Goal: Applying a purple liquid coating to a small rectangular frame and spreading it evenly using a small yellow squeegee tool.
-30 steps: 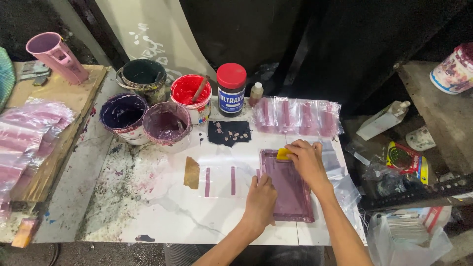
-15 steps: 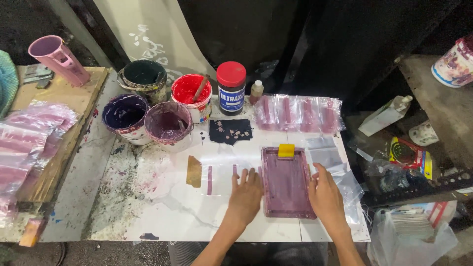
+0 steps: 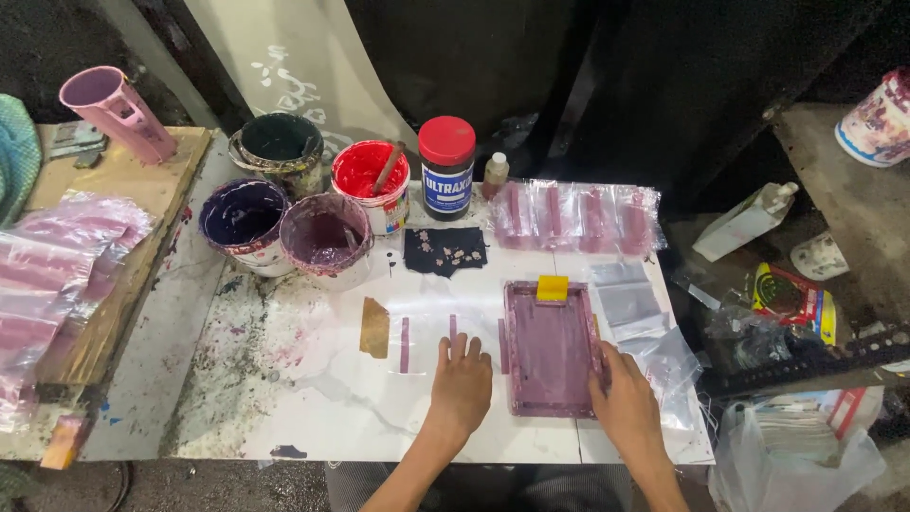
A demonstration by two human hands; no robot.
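Purple printing frame (image 3: pixel 550 349) steadied flat on white table (image 3: pixel 313 417), right hand (image 3: pixel 626 406) gripping its edge, left hand (image 3: pixel 462 384) fingers spread alongside.

Both forearms are bare, the left hand (image 3: pixel 462 384) and right hand (image 3: pixel 623 406) ungloved.

Glossy clear plastic bags (image 3: pixel 580 214); matt paint-stained screen frame (image 3: pixel 550 349); rough wooden board (image 3: pixel 114 204); smooth white tabletop (image 3: pixel 379 408).
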